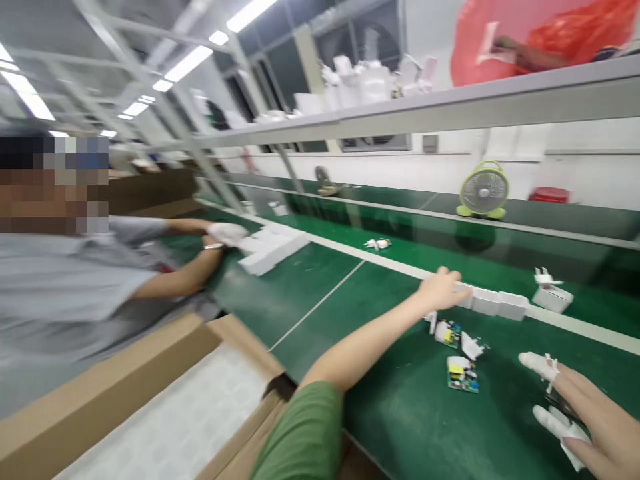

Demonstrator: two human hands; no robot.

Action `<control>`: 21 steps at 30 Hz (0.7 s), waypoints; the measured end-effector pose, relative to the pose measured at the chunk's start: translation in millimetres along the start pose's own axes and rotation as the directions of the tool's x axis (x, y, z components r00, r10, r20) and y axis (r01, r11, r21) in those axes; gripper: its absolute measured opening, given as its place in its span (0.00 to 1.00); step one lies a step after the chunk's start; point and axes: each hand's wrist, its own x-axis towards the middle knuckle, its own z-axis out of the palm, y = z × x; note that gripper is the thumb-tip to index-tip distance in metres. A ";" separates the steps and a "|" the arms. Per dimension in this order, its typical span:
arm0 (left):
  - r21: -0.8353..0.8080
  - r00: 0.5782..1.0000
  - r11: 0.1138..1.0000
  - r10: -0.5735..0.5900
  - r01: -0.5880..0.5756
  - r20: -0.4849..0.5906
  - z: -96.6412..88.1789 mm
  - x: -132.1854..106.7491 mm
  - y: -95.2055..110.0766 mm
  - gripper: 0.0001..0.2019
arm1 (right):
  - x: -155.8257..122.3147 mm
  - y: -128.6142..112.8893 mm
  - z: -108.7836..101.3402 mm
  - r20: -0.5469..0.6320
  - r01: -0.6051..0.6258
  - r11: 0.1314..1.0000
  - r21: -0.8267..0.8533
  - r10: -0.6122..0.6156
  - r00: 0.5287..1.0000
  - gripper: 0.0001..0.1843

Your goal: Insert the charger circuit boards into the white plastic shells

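My left hand [443, 290] reaches out to a row of small white plastic cases [485, 301] along the pale strip on the bench. Its fingers curl over the leftmost case, thumb against its front. Below the row lie a circuit board [448, 335] with yellow and blue parts, a white plug piece [471, 347] with pins, and a second circuit board [463, 375]. At the lower right is my right hand [575, 410], white covers on its fingertips, thumb and finger spread apart. A dark object [565, 405] shows between them; whether the hand touches it is unclear.
An open carton [125, 373] with white packing stands at lower left, near a co-worker [75, 287] handling white pieces [273, 247]. Behind the strip are white plug parts [379, 244], a case with a plug [552, 297] and a green fan [484, 191]. A shelf [425, 110] runs overhead.
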 end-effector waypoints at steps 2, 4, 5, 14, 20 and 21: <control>0.044 0.999 0.999 -0.025 0.024 0.029 6.2 -3.3 18.2 0.24 | 28.6 21.3 34.0 0.042 0.121 0.992 -0.025 -0.120 0.992 0.32; 0.075 0.998 0.996 -0.060 0.058 0.023 10.9 -0.6 27.0 0.26 | 61.3 39.7 67.2 0.041 0.203 0.979 0.005 -0.203 0.978 0.30; 0.087 0.997 0.993 -0.079 0.077 0.019 12.7 1.4 29.0 0.27 | 76.9 45.2 80.5 0.035 0.230 0.973 0.035 -0.231 0.972 0.29; 0.085 0.999 0.996 -0.036 0.036 -0.003 -11.9 -6.2 41.2 0.18 | 139.0 -58.9 20.4 0.290 0.043 0.972 0.231 -0.111 0.951 0.22; -0.065 0.985 0.994 0.072 -0.083 -0.159 -53.1 -56.0 47.6 0.12 | 146.2 -112.8 -36.9 0.342 -0.066 0.976 0.208 -0.009 0.940 0.11; -0.087 0.979 0.988 0.112 -0.128 -0.172 -58.7 -70.7 46.9 0.13 | 144.3 -112.5 -46.3 0.344 -0.092 0.972 0.218 0.011 0.939 0.10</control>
